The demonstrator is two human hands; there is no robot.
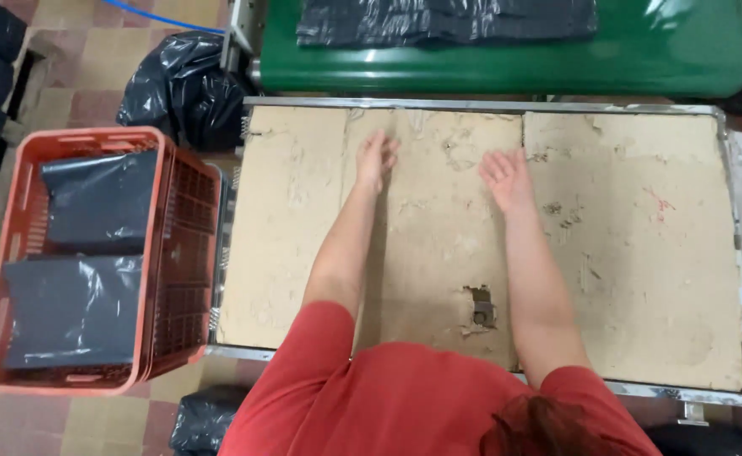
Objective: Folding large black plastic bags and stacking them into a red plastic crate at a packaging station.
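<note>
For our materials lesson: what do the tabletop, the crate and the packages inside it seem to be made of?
Tabletop: probably worn cardboard, matte tan, with torn patches, in a metal-looking frame. Crate: likely moulded plastic, orange-red, lattice walls. Packages: seemingly thin plastic film, dark grey, glossy and wrinkled. Both hands are empty above the tabletop.

My hands are empty, so what lies nearest them is the worn cardboard sheet covering the metal-framed table, flat, tan and scuffed all over. It has a ragged torn hole near my edge, and a seam runs front to back right of the middle, beside some faint red marks.
</note>
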